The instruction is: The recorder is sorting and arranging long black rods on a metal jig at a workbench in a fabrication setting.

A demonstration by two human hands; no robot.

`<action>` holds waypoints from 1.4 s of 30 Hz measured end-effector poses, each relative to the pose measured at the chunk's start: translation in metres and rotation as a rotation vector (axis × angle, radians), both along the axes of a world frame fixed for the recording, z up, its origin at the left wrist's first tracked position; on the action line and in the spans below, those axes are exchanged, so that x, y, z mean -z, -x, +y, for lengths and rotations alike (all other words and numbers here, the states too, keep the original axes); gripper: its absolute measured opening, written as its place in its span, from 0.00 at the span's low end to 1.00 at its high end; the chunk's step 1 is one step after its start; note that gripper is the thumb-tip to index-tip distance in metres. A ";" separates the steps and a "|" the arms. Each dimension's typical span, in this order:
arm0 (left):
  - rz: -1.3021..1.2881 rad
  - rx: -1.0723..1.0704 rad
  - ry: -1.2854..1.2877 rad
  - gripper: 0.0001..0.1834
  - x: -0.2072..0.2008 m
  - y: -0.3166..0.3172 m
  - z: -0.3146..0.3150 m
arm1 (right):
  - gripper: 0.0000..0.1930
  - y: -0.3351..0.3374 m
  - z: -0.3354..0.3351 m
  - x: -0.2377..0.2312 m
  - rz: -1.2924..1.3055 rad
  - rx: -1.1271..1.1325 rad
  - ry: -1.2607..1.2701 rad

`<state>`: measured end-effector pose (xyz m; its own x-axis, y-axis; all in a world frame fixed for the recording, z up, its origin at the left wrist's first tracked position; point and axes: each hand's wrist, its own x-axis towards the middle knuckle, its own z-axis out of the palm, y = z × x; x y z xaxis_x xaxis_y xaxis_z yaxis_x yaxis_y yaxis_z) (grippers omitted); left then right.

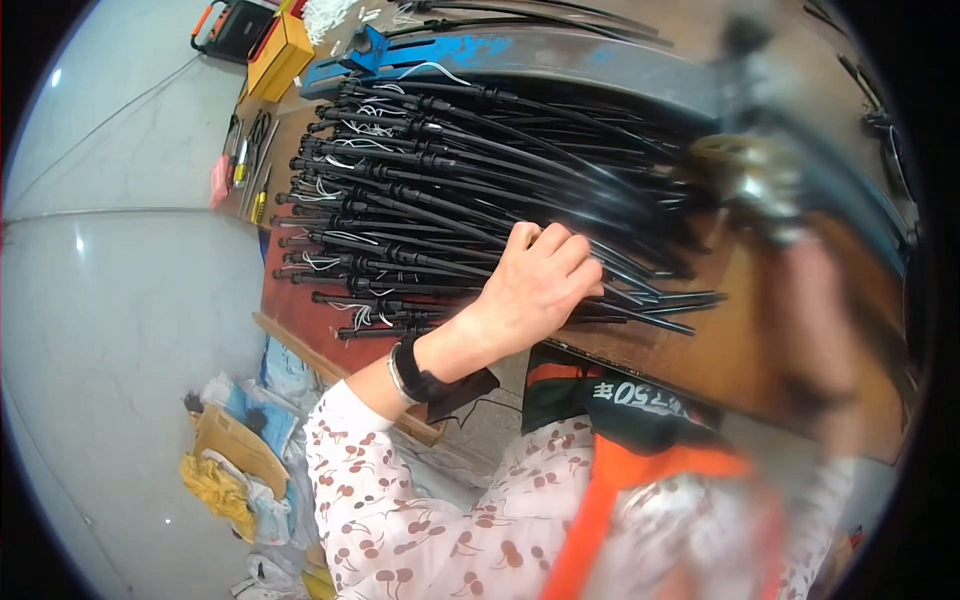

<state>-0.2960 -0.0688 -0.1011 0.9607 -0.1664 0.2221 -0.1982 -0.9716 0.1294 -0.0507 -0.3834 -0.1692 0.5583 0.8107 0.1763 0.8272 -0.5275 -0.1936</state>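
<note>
A broad pile of thin black rods [430,185], with collars and fine white wires at their left ends, lies across the table. My left hand [540,280] rests at the near side of this pile, palm down. Its fingers are curled closed around black rods, whose right ends stick out past it. Further right, my right hand [812,300] is smeared by motion above the brown tabletop. At its fingers is a blurred, shiny metal object [758,185] with a yellowish part, which I seem to hold. Its kind cannot be made out.
A blue-grey metal bar [540,65] runs behind the pile, with more black rods [530,18] beyond it. Hand tools [250,170], a yellow box [280,58] and a black-and-orange case [233,30] stand at the far left. Bags and cardboard [240,450] lie on the floor.
</note>
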 end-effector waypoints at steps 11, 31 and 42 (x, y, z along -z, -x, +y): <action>0.012 0.211 -0.011 0.06 -0.024 -0.068 -0.027 | 0.26 0.009 -0.023 -0.057 0.960 0.179 -0.133; 0.122 0.336 -0.024 0.11 -0.049 -0.128 -0.122 | 0.21 0.058 -0.050 -0.041 0.543 0.077 -0.736; 0.195 0.404 -0.033 0.12 -0.068 -0.132 -0.151 | 0.18 0.052 -0.072 -0.040 -0.309 -0.053 -0.697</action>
<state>-0.1641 -0.2200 -0.0332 0.8405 -0.5409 0.0310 -0.5376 -0.8255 0.1720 -0.1031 -0.4558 -0.1296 0.3643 0.4786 0.7989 0.9185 -0.3262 -0.2234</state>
